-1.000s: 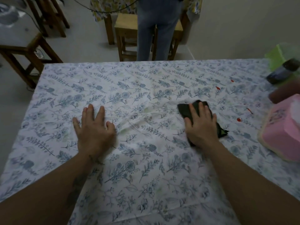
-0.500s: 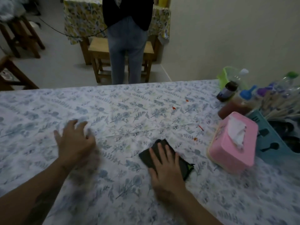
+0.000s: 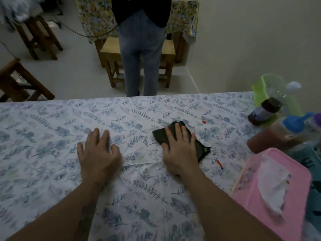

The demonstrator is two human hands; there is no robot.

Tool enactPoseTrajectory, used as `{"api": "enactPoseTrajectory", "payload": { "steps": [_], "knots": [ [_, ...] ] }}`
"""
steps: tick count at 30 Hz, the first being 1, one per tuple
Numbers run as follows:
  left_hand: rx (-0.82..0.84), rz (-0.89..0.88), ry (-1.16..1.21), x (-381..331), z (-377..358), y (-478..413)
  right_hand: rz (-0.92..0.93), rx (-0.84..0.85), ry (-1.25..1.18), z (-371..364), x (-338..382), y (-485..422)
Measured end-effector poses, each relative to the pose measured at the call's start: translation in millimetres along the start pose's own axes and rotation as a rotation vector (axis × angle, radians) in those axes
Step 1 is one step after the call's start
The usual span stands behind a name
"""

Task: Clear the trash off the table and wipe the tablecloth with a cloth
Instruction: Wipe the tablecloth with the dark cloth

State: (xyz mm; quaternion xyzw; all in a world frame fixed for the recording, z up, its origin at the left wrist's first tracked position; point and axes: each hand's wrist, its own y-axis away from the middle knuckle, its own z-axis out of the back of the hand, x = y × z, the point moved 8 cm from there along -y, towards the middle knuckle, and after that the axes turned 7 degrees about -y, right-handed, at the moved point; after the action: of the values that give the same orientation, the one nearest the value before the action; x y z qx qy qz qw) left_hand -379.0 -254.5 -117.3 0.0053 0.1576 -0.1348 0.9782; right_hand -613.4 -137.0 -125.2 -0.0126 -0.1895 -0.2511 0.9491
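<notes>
A white tablecloth (image 3: 52,136) with a blue leaf print covers the table. My right hand (image 3: 178,150) presses flat on a dark folded cloth (image 3: 199,148) near the middle of the table. My left hand (image 3: 99,153) lies palm down on the tablecloth to the left, fingers spread, holding nothing. Small red spots (image 3: 219,164) mark the tablecloth just right of the cloth, and another red spot (image 3: 203,121) lies farther back.
A pink tissue box (image 3: 271,193) stands at the right front. Behind it are a dark-capped bottle (image 3: 264,110), a blue-capped sauce bottle (image 3: 281,134) and a green container (image 3: 271,89). A person (image 3: 142,46) stands beyond the far edge by a wooden stool (image 3: 111,51).
My right hand has slid the dark cloth farther back and to the right, toward the red spots. My left hand has shifted right along the tablecloth. The view has moved too.
</notes>
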Motion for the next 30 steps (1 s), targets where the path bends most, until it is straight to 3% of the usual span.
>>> {"api": "enactPoseTrajectory", "payload": {
  "steps": [5,9,16,21,26,30],
  "knots": [
    [-0.014,0.010,-0.017,-1.0,2.8,0.0,-0.177,-0.038,0.055,28.9,-71.7,-39.3],
    [-0.013,0.005,-0.055,-3.1,2.0,0.4,-0.198,-0.044,0.063,26.2,-62.9,-32.3],
    [-0.004,0.006,-0.075,-0.9,-0.1,-0.8,0.168,0.099,-0.059,-25.2,75.7,14.0],
    [-0.015,0.014,-0.047,1.5,-2.6,-2.7,0.249,0.073,-0.016,-22.1,70.2,-38.6],
    [-0.032,0.011,-0.022,2.3,-1.7,-3.3,-0.059,-0.058,0.022,21.0,-35.2,-92.9],
    [-0.042,0.021,-0.012,1.3,1.0,-2.5,-0.297,-0.109,0.085,56.1,-124.8,-85.5]
  ]
}}
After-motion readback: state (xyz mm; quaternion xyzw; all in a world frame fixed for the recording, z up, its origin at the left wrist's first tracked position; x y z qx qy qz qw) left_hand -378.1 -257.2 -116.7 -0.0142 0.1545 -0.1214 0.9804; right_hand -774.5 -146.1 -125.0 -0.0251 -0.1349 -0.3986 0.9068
